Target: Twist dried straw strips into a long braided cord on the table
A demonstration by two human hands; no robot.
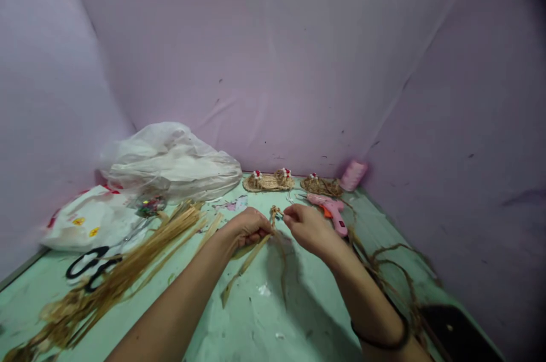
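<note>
My left hand (251,230) is closed around tan, flat strips of dried plant fibre. Loose ends of the fibre strips (245,271) trail below it toward me. Just beyond the fingers a short knotted or braided piece (274,212) of the same fibre stands between my hands. My right hand (307,228) is pinched at the right side of that piece, where a strand reaches its fingertips; the exact grip is partly hidden. Behind the right hand lies a pink glue gun (330,207) with an orange trigger.
To the left lie a bundle of dried fibre (149,248), black-handled scissors (91,265), a printed white bag (96,220) and a clear plastic bag (174,163). Woven soles (271,182) and a pink thread spool (354,175) line the back wall. Braided cord (405,271) and a dark flat object (456,333) lie right.
</note>
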